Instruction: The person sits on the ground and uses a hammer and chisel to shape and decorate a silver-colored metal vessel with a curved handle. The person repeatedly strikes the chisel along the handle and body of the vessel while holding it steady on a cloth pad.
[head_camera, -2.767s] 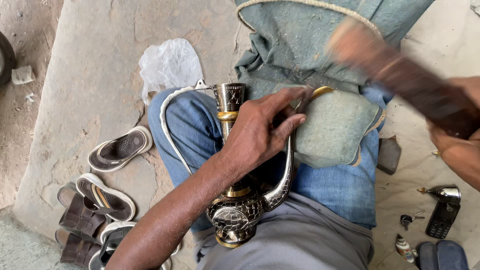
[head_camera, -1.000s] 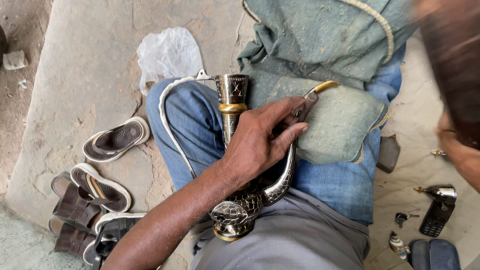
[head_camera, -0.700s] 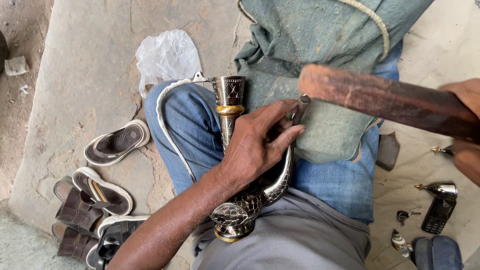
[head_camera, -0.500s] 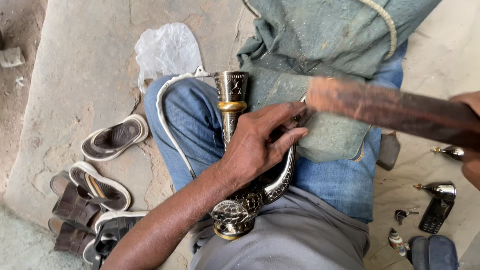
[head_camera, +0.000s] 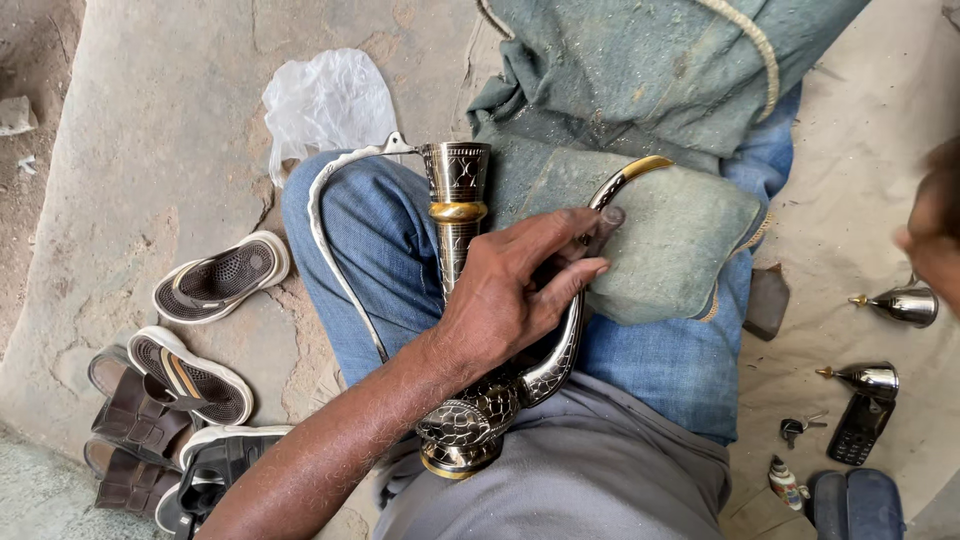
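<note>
Just left hand on ewer, mid-lap.

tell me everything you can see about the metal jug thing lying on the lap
The engraved silver-coloured metal ewer lies on its side across the person's blue-jeaned thigh. It has a bulbous, scale-patterned body with a brass-coloured foot ring, a tall engraved neck with a brass-coloured band, a thin S-curved handle arching leftward, and a long curved spout with a brass-coloured tip resting on a grey-green cloth cushion. The left hand presses down over its neck and spout, fingers spread. It looks shiny and intact.
</note>
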